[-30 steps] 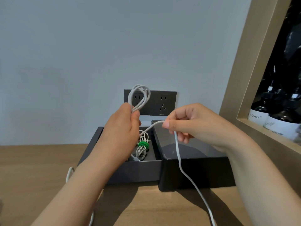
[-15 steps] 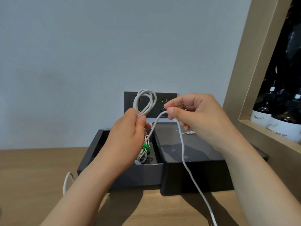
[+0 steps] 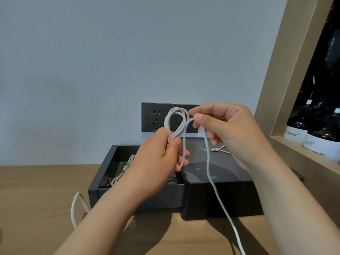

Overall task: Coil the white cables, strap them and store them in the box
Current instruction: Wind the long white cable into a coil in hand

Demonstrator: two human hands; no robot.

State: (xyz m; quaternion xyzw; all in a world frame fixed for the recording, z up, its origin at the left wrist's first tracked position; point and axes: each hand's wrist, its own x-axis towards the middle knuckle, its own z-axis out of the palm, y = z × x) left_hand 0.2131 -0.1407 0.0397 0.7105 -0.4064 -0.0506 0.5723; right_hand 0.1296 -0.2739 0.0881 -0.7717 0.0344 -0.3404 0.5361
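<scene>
- Left hand (image 3: pixel 161 159): grips gathered loops of white cable (image 3: pixel 175 122). Loops project toward 12 o'clock, in front of wall socket (image 3: pixel 156 117).
- Right hand (image 3: pixel 226 127): thumb and forefinger pinch free run of same cable, 3 o'clock of loops. Remainder trails toward 6 o'clock across lid (image 3: pixel 220 197) onto table (image 3: pixel 36 190).
- Box (image 3: pixel 112 153): open, 7 o'clock of left hand. Contains strapped cable (image 3: pixel 127 167) with green tie.
- Loose strap (image 3: pixel 214 149): on lid, 6 o'clock of right hand.
</scene>
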